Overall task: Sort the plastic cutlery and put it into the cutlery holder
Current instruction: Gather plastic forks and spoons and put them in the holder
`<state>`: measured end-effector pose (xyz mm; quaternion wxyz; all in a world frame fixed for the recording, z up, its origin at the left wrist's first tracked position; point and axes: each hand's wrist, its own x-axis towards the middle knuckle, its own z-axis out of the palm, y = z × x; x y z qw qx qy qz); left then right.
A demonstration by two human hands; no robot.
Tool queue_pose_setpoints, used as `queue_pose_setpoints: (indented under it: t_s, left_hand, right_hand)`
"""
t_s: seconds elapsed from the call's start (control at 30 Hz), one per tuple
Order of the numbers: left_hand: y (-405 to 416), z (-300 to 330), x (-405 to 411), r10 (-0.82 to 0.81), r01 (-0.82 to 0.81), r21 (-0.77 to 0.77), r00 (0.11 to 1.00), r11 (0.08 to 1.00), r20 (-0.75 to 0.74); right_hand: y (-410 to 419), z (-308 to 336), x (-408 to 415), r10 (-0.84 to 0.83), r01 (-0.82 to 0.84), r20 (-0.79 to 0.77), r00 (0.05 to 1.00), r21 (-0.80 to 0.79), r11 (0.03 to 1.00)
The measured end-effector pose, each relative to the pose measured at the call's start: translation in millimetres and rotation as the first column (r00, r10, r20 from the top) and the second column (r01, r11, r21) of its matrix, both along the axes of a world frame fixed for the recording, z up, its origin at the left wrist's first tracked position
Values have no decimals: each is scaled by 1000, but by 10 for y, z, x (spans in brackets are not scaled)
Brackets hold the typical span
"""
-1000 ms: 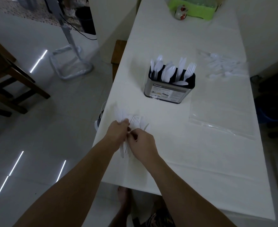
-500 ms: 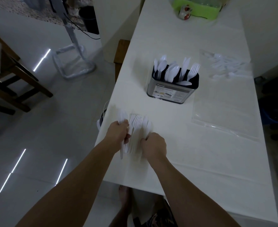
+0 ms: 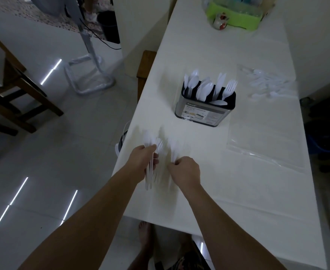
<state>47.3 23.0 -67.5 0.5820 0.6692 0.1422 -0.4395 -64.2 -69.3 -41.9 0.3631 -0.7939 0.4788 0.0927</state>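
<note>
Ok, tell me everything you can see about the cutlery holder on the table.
The cutlery holder is a squat, rounded-rectangular tin that looks like brushed metal, with a black inner rim and a paper label reading "Kassa" on its near side. It stands upright on the white table, beyond both hands and touched by neither. White plastic spoons, knives and forks stick up from it in separate groups; one piece lies across the near rim.

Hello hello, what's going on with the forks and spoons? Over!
Left hand grips a cutlery bundle. Right hand pinches more pieces. Holder part filled, nothing blocking it. Over.
</note>
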Motion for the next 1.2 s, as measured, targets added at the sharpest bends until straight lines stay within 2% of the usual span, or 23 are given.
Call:
queue_pose_setpoints:
  t_s: [0.2,0.43,0.53,0.63,0.7,0.77,0.9,1.0,1.07,1.2]
  left_hand:
    - [-132,82,-108,-111,116,-133,993,984,45]
    - [-162,129,-135,-172,184,-62,971,981,169]
    - [-171,186,-147,-217,230,-62,961,971,170]
    - [-184,299,-224,-371,384,-52,914,922,164]
    - [-202,375,-298,-490,506,-57,854,861,176]
    - [-240,446,-373,-571,591,-55,797,805,199]
    - [-321,502,-428,-587,617,-46,767,786,260]
    - [-363,515,-440,-596,642,-39,731,766,332]
    - [-396,560,-453,-588,642,-54,730,765,347]
    - [-489,662,-453,-579,644,-152,750,750,321]
  right_hand:
    - [53,252,164,106,-111,109,988,48,993]
    - [57,316,102,244,-238,162,956,-55,970]
    - [-45,352,18,157,-141,200,967,-92,986]
    - [-244,378,-3,57,-6,318,946,-159,987]
    - [-356,416,31,103,-51,363,926,-151,987]
    - [-429,476,50,178,-152,332,926,-103,983]
    - [-444,528,-12,277,-275,255,926,-48,960]
    - [-498,527,-67,247,-234,257,934,-79,969]
    - [-601,551,-91,190,-192,305,933,-24,981]
    - [-849,617,-163,215,-245,329,920,53,968]
